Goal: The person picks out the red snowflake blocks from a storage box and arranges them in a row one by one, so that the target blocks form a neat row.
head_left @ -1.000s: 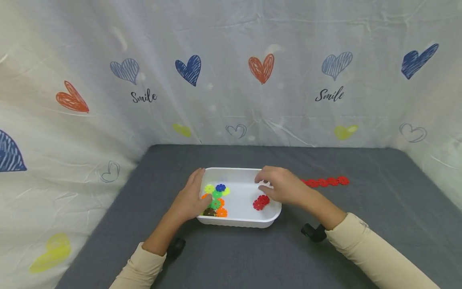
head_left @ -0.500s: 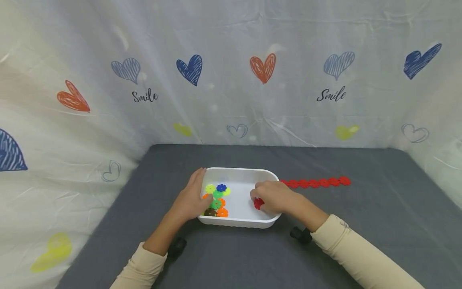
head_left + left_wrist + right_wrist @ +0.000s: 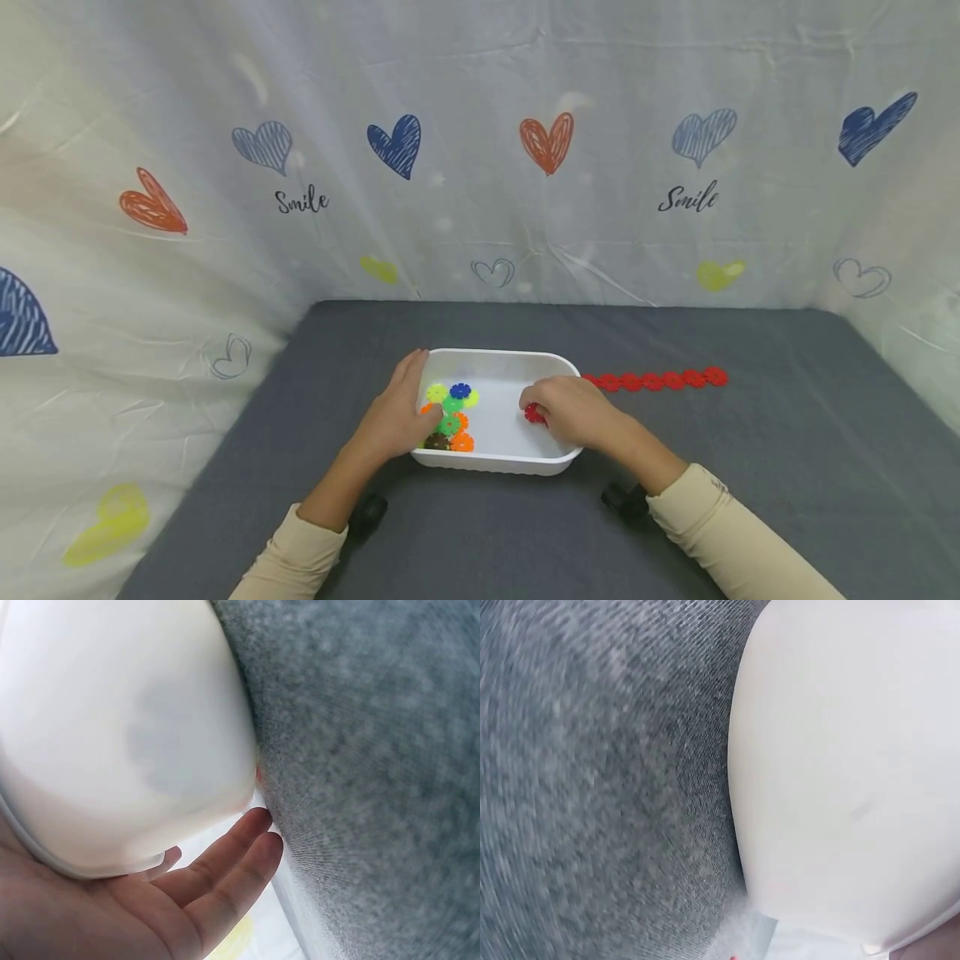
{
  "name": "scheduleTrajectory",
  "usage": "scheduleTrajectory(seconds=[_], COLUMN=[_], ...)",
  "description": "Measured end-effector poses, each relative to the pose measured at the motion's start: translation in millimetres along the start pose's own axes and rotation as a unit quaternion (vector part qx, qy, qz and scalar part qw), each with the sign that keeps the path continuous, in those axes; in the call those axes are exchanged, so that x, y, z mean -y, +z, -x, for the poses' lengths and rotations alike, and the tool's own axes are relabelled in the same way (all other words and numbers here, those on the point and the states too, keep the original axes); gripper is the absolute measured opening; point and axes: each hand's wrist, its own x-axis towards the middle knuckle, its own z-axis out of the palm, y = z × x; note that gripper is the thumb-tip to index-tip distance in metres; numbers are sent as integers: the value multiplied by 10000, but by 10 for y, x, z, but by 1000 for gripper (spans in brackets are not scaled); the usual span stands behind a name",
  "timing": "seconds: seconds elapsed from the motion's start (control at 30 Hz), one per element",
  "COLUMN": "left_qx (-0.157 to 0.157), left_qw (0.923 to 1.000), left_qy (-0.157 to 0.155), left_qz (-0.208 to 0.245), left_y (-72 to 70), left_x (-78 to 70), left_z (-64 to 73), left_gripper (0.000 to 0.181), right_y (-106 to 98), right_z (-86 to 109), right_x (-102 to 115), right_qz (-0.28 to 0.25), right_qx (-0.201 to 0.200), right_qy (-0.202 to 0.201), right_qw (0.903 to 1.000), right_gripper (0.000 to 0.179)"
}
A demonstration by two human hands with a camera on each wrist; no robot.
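Observation:
A white plastic tray (image 3: 498,442) stands on the dark grey cloth. My left hand (image 3: 393,412) grips its left end, thumb over the rim and fingers along the outside; the left wrist view has those fingers (image 3: 232,885) against the outer wall. Inside the tray's right part, my right hand (image 3: 573,410) pinches a red notched disc (image 3: 533,413), mostly covered by the fingers. Whether a second red disc is under that hand cannot be seen. The right wrist view is filled by the tray's outer wall (image 3: 847,750), with only a sliver of the hand at the corner.
Loose notched discs lie in the tray's left part: green (image 3: 450,424), orange (image 3: 462,442), blue (image 3: 460,391), yellow (image 3: 436,392) and brown (image 3: 437,442). A row of joined red discs (image 3: 652,381) lies on the cloth right of the tray. A heart-printed curtain (image 3: 480,208) hangs behind.
My right hand came down from the tray's upper right onto the red discs and pinched one, which then shifted slightly toward the far side. My left hand stayed on the tray.

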Motion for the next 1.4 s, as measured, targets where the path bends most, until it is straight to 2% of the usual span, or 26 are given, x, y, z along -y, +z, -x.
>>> scheduleTrajectory(seconds=[0.13, 0.33, 0.5, 0.67, 0.87, 1.1, 1.4], left_qx=[24, 54, 18, 84, 69, 60, 37], left_qw=[10000, 10000, 10000, 9999, 9999, 10000, 9999], left_qy=[-15, -41, -37, -109, -125, -69, -110], left_qz=[-22, -20, -3, -11, 19, -6, -58], left_y=[-2, 1, 11, 29, 39, 27, 25], left_x=[-1, 2, 0, -1, -6, -13, 18], left_z=[-3, -5, -5, -17, -12, -11, -11], left_gripper=[82, 83, 82, 83, 84, 84, 84], right_y=[21, 50, 76, 87, 77, 72, 90], right_z=[23, 48, 55, 69, 77, 76, 52], right_x=[4, -7, -25, -42, -52, -55, -53], right_qz=[-112, -258, -394, -582, -644, -565, -584], right_qx=[-330, -734, -882, -1066, -1061, -986, -1078], right_qy=[125, 10, 50, -77, -227, -234, -255], right_qw=[9993, 9970, 9953, 9926, 9920, 9933, 9921], right_gripper=[21, 19, 19, 18, 20, 20, 17])
